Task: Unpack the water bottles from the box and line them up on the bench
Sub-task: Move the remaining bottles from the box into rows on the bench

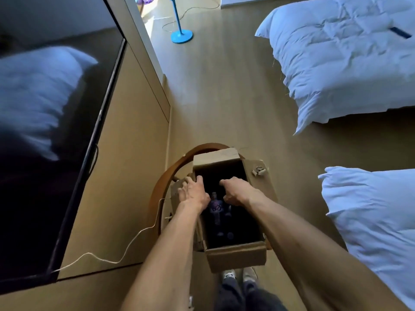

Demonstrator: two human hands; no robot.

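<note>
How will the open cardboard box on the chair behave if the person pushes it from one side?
The cardboard box is tall, narrow and perched on a round-backed chair, so it may tip or slide off. Its loose flaps would probably bend. Bottles seem to lie deep inside, so it may feel heavy.

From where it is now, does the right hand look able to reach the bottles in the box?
Probably yes: the right hand hovers over the box, whose flaps are folded back, with dim bottles below and nothing between.

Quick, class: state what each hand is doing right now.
Left hand: grips the left edge of the cardboard box.
Right hand: fingers curled inside the box; contents cannot be told.
</note>
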